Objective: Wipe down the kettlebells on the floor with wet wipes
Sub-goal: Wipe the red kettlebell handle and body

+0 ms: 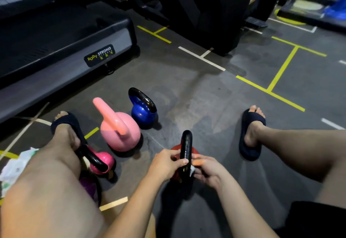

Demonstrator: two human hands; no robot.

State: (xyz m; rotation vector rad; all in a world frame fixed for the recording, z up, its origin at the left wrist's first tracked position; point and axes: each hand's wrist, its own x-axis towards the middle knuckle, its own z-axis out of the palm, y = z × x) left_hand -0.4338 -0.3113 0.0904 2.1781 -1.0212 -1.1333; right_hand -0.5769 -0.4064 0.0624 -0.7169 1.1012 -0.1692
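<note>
1. Bare left leg [46, 191] fills the bottom-left corner, knee bent, its foot in a dark slipper [69, 123].
2. At the far left edge, touching that thigh, lies a crumpled white packet [13, 166] with green print too blurred to read.
3. Above it runs the grey edge of a treadmill [56, 73]. A black label there reads "BODY STRONG", with smaller yellow characters I cannot make out.
4. Four kettlebells plainly show, all standing on the floor [196, 97]. Three form a row close to the left foot: a hot-pink kettlebell [105, 160] with a black handle just beside the heel, a pale pink kettlebell [121, 134], and a blue kettlebell [143, 114] with a black handle. A purple shape [88, 187] sits mostly hidden behind the left knee, and I cannot tell what it is.
5. The fourth, a red kettlebell [176, 148], stands between the legs with its black handle upright. The left hand [166, 164] pinches that handle from the left. The right hand [207, 170] curls against its right side, holding a small white wipe [192, 172] to it.
6. Behind, a black machine [206, 13] bears two pale letters "S".
7. Open grey floor with yellow and white tape lines spreads between the kettlebells and the right slipper [250, 138].
</note>
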